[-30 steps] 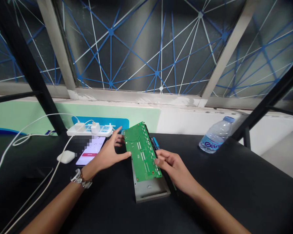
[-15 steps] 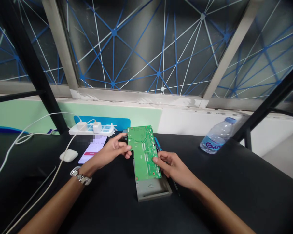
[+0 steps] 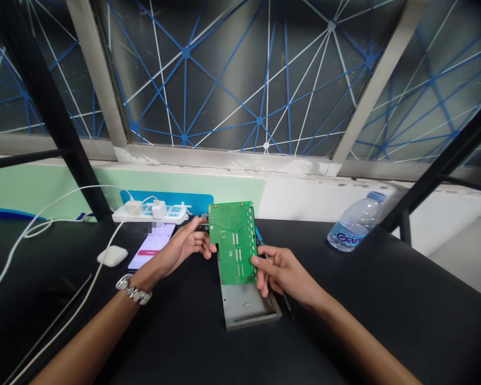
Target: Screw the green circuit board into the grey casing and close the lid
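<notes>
A green circuit board (image 3: 228,235) is held tilted up over a shallow grey metal case (image 3: 246,307), hiding the case's far part. My right hand (image 3: 282,270) grips the board's right edge, thumb on its face and fingers beside and behind it. At the board's left edge is my left hand (image 3: 188,240), with thumb and fingers apart and fingertips close to the edge; whether they touch it I cannot tell. Behind my right hand, a blue-handled tool (image 3: 258,235) is partly hidden, and a thin dark shaft (image 3: 287,303) shows below that hand.
A phone (image 3: 152,246) and a white earbud case (image 3: 112,256) lie at the left, near a power strip (image 3: 174,215) with plugged-in chargers. White cables (image 3: 90,289) cross the left side of the black table (image 3: 344,326). A water bottle (image 3: 356,222) stands at the right.
The board has tilted up and its lower edge has risen, so more of the case shows. My left thumb has come off the board's face, while my right hand keeps its grip.
</notes>
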### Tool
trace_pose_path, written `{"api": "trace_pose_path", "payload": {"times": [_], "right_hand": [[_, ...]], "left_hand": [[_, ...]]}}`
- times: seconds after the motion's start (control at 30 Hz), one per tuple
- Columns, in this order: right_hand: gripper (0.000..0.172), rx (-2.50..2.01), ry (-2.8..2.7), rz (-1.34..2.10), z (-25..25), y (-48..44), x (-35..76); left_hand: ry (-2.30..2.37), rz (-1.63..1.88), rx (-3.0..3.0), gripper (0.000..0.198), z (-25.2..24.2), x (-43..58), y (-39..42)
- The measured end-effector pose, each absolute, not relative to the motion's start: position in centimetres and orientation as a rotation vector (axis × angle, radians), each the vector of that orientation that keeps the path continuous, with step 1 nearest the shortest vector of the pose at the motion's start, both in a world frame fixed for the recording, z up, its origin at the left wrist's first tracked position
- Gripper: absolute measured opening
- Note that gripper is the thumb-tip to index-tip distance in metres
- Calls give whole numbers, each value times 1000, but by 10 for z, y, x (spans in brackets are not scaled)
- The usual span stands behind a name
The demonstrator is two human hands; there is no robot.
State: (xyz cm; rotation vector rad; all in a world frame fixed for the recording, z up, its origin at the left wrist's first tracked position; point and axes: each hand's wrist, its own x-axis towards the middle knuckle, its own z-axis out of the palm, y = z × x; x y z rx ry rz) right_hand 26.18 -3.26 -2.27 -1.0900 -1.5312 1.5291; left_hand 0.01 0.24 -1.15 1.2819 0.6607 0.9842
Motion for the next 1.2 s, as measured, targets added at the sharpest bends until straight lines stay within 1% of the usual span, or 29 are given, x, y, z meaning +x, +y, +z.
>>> {"api": "trace_pose_path", "payload": {"times": [0.1,0.23,0.3,0.37,0.43,0.5,0.6,0.83,1.1,1.2], "right_hand": [[33,-1035,-1503,1539,-24,-32,261],[32,-970,-1441,1585,-20,-34,262],[39,-950,-1368,1605,-16,-35,262],[49,-917,-1308,1617,-12,-37,263],[57,-878,-1292,1617,-10,-39,262],[61,-859,-1310,1604,-9,-40,261],[61,-870,-1338,1582,-10,-39,260],[67,-851,-1415,1535,-22,-36,259],[71,-914,-1445,1488,-25,-40,249],[68,-904,-1493,1440,-27,-41,248]], "left_hand": [[656,1004,1259,58,-11,0,4],[648,1006,1271,53,-14,-3,3],[672,1000,1310,46,-13,-3,1],[716,989,1365,40,-11,-3,-2],[744,959,1418,38,-9,-2,-4],[735,927,1468,39,-9,0,-4],[712,916,1498,40,-12,2,-2],[689,896,1390,41,-15,9,-7],[487,855,1245,58,-23,23,-15],[453,859,1243,64,-29,28,-18]]}}
